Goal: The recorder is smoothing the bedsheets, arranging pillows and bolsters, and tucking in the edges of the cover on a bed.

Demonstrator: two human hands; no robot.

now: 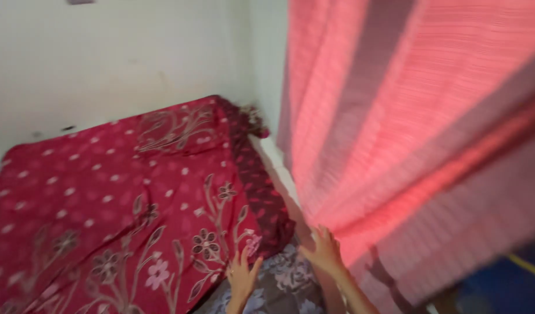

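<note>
A red bedsheet (116, 192) with a pale flower pattern covers a mattress that fills the left of the view. My left hand (242, 273) rests with fingers spread at the sheet's near right corner, over a grey flowered cloth (282, 285). My right hand (323, 251) is open too, its fingers touching the lower edge of a pink striped curtain (418, 139) that hangs on the right. Neither hand holds anything.
White walls (104, 58) meet in a corner behind the bed. A dark red patterned cloth (256, 180) runs along the bed's right side beside a white ledge (276, 160). Blue floor (506, 285) shows at the bottom right.
</note>
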